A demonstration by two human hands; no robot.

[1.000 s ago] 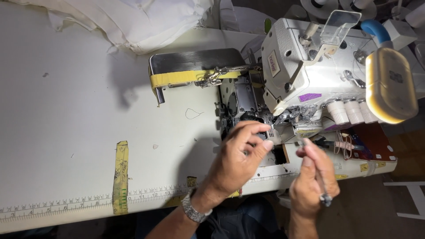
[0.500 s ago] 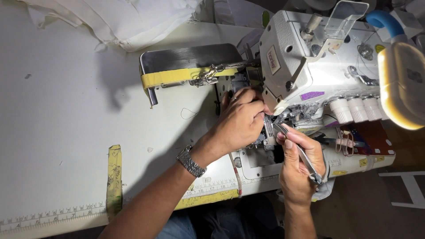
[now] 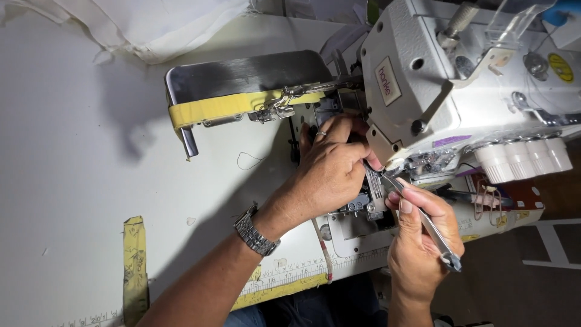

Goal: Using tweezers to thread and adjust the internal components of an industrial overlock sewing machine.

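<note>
Your left hand (image 3: 330,172) rests on the front of the overlock sewing machine (image 3: 460,91), fingers curled in under the head where the needle and looper parts sit, seemingly steadying that spot so the tool can work; whether those fingers pinch anything is hidden, so I cannot tell. Your right hand (image 3: 420,242) has its grip closed on a pair of metal tweezers (image 3: 417,218), held like a pen with the tips angled up and left into the same gap, just beside your left fingertips; the slant probably lets the tips reach under the head while your wrist stays clear of the machine bed. A metal wristwatch (image 3: 255,231) sits on your left wrist. The machine stands on a white tabletop (image 3: 72,181); yellow tape (image 3: 233,106) wraps the edge of the metal work plate (image 3: 248,72), and a yellow strip (image 3: 134,266) lies near the printed ruler edge; white fabric (image 3: 163,24) is bunched at the far side, well apart from your hands.
</note>
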